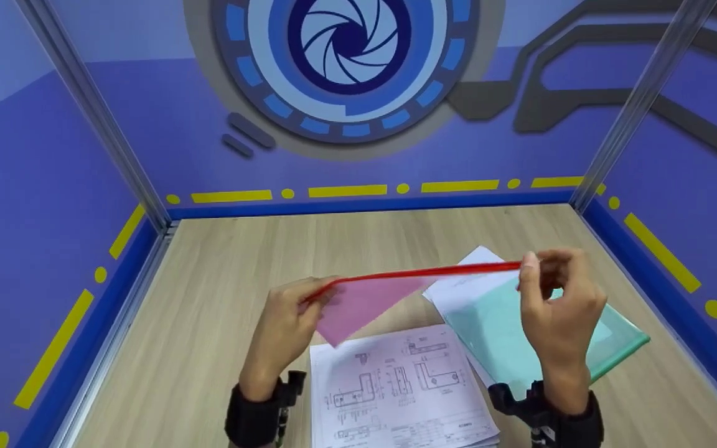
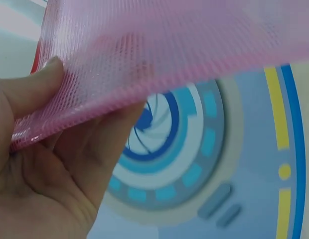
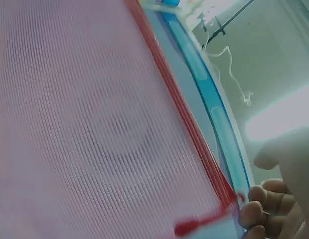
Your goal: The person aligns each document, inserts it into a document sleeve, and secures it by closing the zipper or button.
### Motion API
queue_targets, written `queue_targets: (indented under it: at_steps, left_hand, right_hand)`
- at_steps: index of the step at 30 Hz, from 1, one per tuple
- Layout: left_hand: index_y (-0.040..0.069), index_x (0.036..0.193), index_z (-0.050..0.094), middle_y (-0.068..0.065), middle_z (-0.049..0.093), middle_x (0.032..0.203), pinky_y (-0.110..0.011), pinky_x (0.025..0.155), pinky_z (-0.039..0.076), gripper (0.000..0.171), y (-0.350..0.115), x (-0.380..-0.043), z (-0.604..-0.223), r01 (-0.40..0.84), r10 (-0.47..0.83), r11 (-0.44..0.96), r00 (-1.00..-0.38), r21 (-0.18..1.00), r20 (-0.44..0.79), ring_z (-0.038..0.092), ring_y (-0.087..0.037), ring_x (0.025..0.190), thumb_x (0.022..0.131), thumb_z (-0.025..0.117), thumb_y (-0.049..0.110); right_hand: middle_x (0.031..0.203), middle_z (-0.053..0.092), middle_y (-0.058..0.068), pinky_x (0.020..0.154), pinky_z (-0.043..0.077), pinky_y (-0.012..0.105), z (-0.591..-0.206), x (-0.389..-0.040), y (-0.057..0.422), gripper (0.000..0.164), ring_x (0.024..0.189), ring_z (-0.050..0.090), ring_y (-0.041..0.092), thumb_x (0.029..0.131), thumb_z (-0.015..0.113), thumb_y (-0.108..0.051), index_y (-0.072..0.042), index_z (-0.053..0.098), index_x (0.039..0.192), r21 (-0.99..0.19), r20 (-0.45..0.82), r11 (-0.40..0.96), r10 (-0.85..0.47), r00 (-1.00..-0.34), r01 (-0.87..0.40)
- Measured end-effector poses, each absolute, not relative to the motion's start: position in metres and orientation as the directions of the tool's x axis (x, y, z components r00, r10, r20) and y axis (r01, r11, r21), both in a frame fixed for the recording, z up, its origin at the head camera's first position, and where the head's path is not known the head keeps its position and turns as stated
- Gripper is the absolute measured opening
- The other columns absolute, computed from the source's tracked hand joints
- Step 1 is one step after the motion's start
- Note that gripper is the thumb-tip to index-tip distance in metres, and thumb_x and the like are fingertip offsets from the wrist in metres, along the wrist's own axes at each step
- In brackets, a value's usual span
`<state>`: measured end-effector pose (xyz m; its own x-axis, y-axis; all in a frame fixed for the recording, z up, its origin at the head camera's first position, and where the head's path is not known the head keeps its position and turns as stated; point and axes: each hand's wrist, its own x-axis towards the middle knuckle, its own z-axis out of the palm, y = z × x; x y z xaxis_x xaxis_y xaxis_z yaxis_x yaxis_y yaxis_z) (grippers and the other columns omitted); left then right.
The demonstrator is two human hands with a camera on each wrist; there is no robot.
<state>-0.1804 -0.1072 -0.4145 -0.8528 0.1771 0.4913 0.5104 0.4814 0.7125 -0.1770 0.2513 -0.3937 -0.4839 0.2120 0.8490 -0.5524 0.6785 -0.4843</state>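
My left hand (image 1: 287, 323) grips one end of a see-through pink zip document bag (image 1: 365, 305), thumb on one face and fingers behind it. The bag's ribbed plastic (image 2: 159, 45) fills the upper left wrist view. Along its top edge a red zip strip (image 1: 433, 272) runs across to my right hand (image 1: 561, 317). In the right wrist view a red tab (image 3: 194, 224) hangs loose at the strip's end. There the right fingertips (image 3: 253, 213) lie beside the bag's corner, with a gap between thumb and fingers. The bag is held up above the table.
Below the bag lies a stack of printed technical drawings (image 1: 396, 392). To its right a green document bag (image 1: 489, 330) rests over white sheets (image 1: 458, 289). Blue-purple panels (image 1: 35, 218) with metal corner posts (image 1: 100, 118) wall the wooden table (image 1: 228, 261).
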Motion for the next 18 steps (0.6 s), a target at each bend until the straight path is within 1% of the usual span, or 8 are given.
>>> queue_targets:
  at_steps: [2,3,6,9,11,13,15,18]
  left_hand:
    - [0.011,0.129,0.078,0.004,0.077,0.117,-0.030,0.084,0.059,0.032,-0.099,-0.179,-0.414,0.521,0.195,0.449,-0.850,0.726,0.489,0.071,-0.008,0.100,0.101,0.067,-0.001]
    - [0.011,0.130,0.077,0.004,0.077,0.118,-0.030,0.084,0.059,0.034,-0.096,-0.179,-0.415,0.525,0.201,0.435,-0.849,0.731,0.489,0.071,-0.008,0.102,0.101,0.066,-0.002]
    - [0.012,0.132,0.076,0.005,0.077,0.118,-0.029,0.084,0.058,0.038,-0.087,-0.179,-0.417,0.560,0.216,0.403,-0.827,0.724,0.519,0.071,-0.008,0.103,0.100,0.065,-0.006]
    - [0.014,0.131,0.077,0.005,0.077,0.116,-0.031,0.083,0.059,0.040,-0.079,-0.180,-0.419,0.633,0.249,0.379,-0.772,0.675,0.584,0.071,-0.010,0.102,0.098,0.067,-0.008]
    - [0.017,0.131,0.077,0.005,0.077,0.115,-0.032,0.084,0.059,0.042,-0.075,-0.182,-0.421,0.685,0.276,0.371,-0.726,0.628,0.629,0.071,-0.011,0.102,0.098,0.069,-0.007]
    - [0.020,0.130,0.078,0.005,0.076,0.115,-0.033,0.085,0.060,0.042,-0.071,-0.183,-0.422,0.723,0.295,0.367,-0.688,0.586,0.663,0.071,-0.011,0.103,0.098,0.071,-0.005]
    - [0.021,0.130,0.078,0.006,0.076,0.115,-0.033,0.084,0.060,0.043,-0.068,-0.184,-0.422,0.746,0.302,0.374,-0.660,0.552,0.688,0.072,-0.011,0.103,0.097,0.072,-0.005]
    - [0.020,0.130,0.078,0.004,0.076,0.116,-0.032,0.084,0.060,0.045,-0.063,-0.184,-0.424,0.770,0.302,0.391,-0.625,0.504,0.720,0.072,-0.012,0.103,0.095,0.073,-0.008]
  right_hand:
    - [0.065,0.057,0.004,0.060,0.036,0.015,-0.394,-0.176,0.246,0.007,0.061,0.046,0.003,0.096,0.071,-0.002,0.004,0.069,0.093,-0.460,0.856,0.673,0.164,-0.489,-0.580]
    - [0.063,0.054,0.001,0.059,0.034,0.016,-0.395,-0.175,0.243,0.009,0.059,0.044,0.004,0.096,0.072,-0.002,0.000,0.070,0.087,-0.446,0.854,0.673,0.123,-0.505,-0.591]
    - [0.061,0.052,-0.009,0.053,0.034,0.017,-0.397,-0.175,0.234,0.019,0.055,0.045,0.003,0.096,0.075,-0.004,-0.010,0.070,0.079,-0.425,0.799,0.669,-0.039,-0.600,-0.610]
    - [0.066,0.059,-0.018,0.051,0.041,0.019,-0.400,-0.177,0.226,0.020,0.055,0.052,0.002,0.100,0.072,-0.009,-0.015,0.073,0.082,-0.480,0.678,0.642,-0.161,-0.717,-0.598]
    - [0.074,0.067,-0.019,0.054,0.048,0.023,-0.401,-0.179,0.222,0.019,0.058,0.059,0.002,0.105,0.067,-0.012,-0.014,0.077,0.089,-0.526,0.614,0.632,-0.181,-0.768,-0.569]
    - [0.083,0.073,-0.015,0.059,0.055,0.029,-0.401,-0.179,0.219,0.020,0.064,0.065,0.004,0.107,0.061,-0.012,-0.010,0.079,0.097,-0.574,0.587,0.606,-0.165,-0.793,-0.551]
    - [0.086,0.075,-0.011,0.064,0.058,0.033,-0.400,-0.179,0.217,0.021,0.069,0.069,0.008,0.109,0.057,-0.012,-0.006,0.077,0.103,-0.611,0.582,0.577,-0.135,-0.802,-0.541]
    - [0.085,0.076,-0.005,0.069,0.060,0.031,-0.399,-0.177,0.216,0.018,0.073,0.072,0.011,0.109,0.055,-0.011,-0.003,0.071,0.107,-0.655,0.575,0.535,-0.105,-0.811,-0.534]
